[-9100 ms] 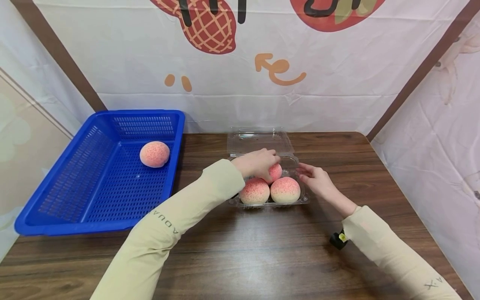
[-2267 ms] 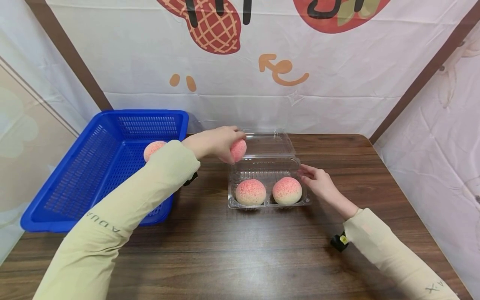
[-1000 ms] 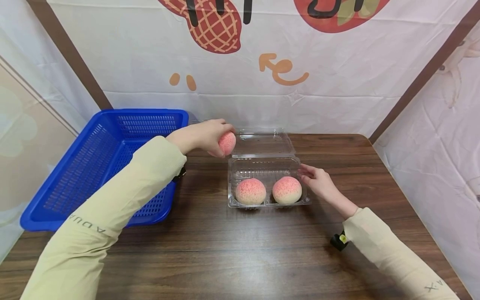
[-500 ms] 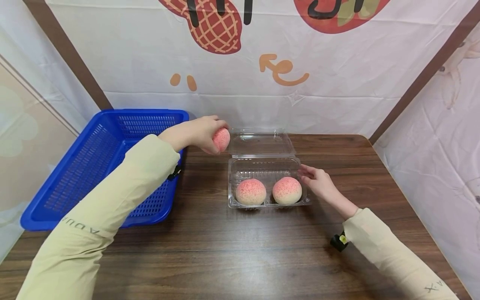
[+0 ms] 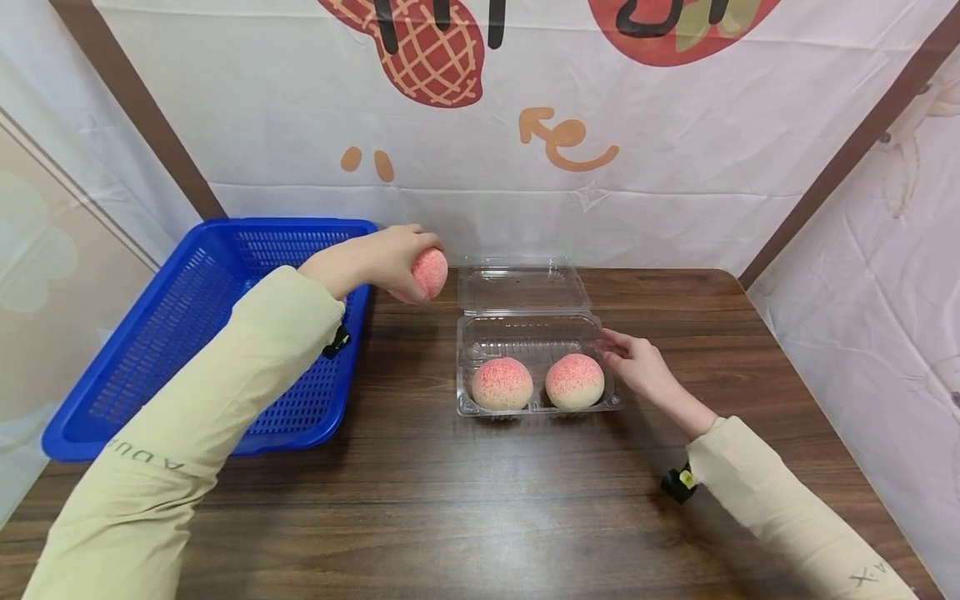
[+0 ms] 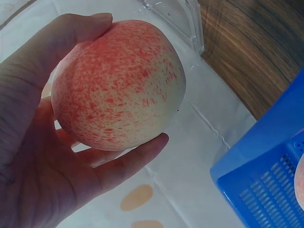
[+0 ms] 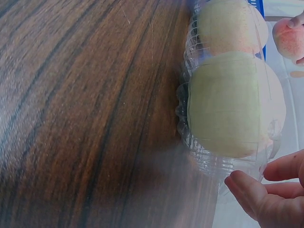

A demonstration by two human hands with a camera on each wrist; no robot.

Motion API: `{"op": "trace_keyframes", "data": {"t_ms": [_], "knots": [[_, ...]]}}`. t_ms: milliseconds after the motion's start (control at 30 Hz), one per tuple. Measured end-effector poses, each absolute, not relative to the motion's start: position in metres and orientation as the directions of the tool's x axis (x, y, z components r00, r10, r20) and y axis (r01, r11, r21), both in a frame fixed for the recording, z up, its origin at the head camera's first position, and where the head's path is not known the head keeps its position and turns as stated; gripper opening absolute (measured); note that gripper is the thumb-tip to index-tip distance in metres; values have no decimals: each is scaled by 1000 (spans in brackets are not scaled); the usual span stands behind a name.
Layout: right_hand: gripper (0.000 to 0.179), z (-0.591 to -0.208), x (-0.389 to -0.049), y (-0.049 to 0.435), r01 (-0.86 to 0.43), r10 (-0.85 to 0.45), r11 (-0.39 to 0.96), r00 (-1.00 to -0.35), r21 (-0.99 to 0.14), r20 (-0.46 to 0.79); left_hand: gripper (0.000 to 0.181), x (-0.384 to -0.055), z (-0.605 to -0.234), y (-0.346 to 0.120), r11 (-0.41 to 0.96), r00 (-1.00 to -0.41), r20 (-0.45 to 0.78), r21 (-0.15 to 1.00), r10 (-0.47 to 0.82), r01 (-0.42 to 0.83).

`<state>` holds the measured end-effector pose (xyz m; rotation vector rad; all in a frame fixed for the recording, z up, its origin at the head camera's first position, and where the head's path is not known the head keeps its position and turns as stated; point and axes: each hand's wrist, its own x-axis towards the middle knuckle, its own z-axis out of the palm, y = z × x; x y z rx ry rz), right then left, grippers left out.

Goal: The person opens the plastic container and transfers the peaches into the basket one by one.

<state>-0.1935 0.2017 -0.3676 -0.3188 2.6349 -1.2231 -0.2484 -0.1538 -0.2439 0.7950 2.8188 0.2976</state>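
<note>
My left hand (image 5: 393, 258) grips a pink-speckled peach (image 5: 431, 273), raised between the blue basket and the open clear plastic clamshell box (image 5: 536, 329). In the left wrist view, thumb and fingers wrap the sides of that peach (image 6: 118, 85). My right hand (image 5: 633, 360) pinches the box's right rim, with thumb (image 7: 244, 187) and forefinger on either side of the plastic in the right wrist view. Inside the box's front row sit two peaches, the left peach (image 5: 502, 384) and the right peach (image 5: 574, 382). The box's back half holds nothing.
The blue perforated basket (image 5: 358, 333) stands at the left, partly behind my left sleeve. Another peach (image 6: 300, 183) shows inside it at the left wrist view's edge. A printed cloth (image 5: 480, 217) hangs behind the brown wooden table (image 5: 480, 500).
Over the earlier frames, my left hand lifts a peach out of the box's back row and carries it left and slightly upward towards the basket. My right hand stays at the box's rim.
</note>
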Motion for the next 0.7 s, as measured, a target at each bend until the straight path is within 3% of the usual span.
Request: {"op": "trace_keyframes", "data": {"t_ms": [700], "knots": [[44, -368, -194, 202, -102, -292, 625, -950, -774, -110, 64, -248, -234, -177, 843, -846, -118, 230, 520, 486]]}}
